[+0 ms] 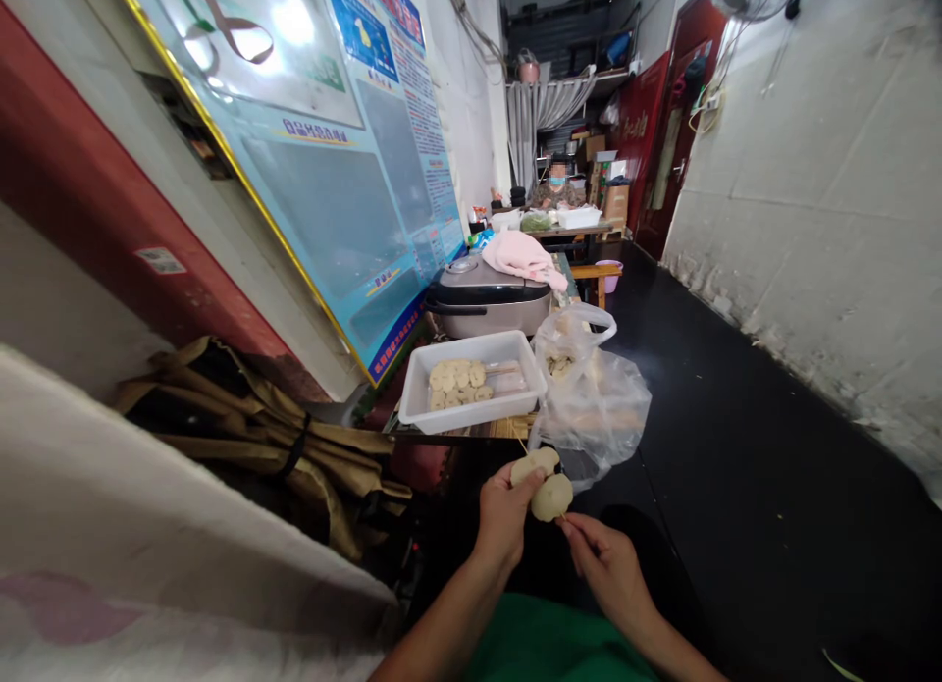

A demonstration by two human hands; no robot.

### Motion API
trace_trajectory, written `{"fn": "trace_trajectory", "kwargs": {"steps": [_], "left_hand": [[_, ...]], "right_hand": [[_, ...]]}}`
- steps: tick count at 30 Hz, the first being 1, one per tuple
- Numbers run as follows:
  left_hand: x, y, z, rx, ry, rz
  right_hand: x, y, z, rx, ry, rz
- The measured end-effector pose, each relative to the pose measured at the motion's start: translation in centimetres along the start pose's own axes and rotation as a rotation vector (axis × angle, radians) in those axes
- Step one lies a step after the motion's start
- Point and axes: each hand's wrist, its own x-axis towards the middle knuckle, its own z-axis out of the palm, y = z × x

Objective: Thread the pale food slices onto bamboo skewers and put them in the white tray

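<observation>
My left hand [503,517] is closed around pale, round food slices [551,498] threaded on a thin wooden skewer [521,441]. The skewer's one end sticks out above that hand, towards the tray. At the lower end, just under the nearest slice, my right hand [604,562] pinches the stick between thumb and fingers. Just beyond my hands, a white plastic tray [471,422] holds rows of similar skewered slices [457,378], their sticks pointing right. Beside it, a clear plastic bag [614,407] contains more pale pieces, partly hidden by the plastic.
A grey-and-black appliance [490,314] with a pink cloth [524,258] on top stands behind the tray. Further back, a person [557,186] sits at a table with white containers [579,217]. Folded brown fabric [294,446] lies at left, below a blue poster board [331,191].
</observation>
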Motion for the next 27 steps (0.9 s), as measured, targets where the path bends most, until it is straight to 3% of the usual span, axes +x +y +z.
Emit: {"fn": "trace_trajectory", "kwargs": {"steps": [15,22,27], "left_hand": [[0.0,0.6,0.0,-0.065,-0.046,-0.039],[-0.5,1.1,0.1,-0.134,-0.161,-0.058],[-1.8,0.1,0.5,-0.128,-0.243,-0.163]], "right_hand": [[-0.3,0.1,0.0,0.032,0.013,0.012],[-0.3,-0.3,-0.2,0.051,0.067,0.016],[-0.1,-0.5,-0.2,0.03,0.103,-0.026]]}}
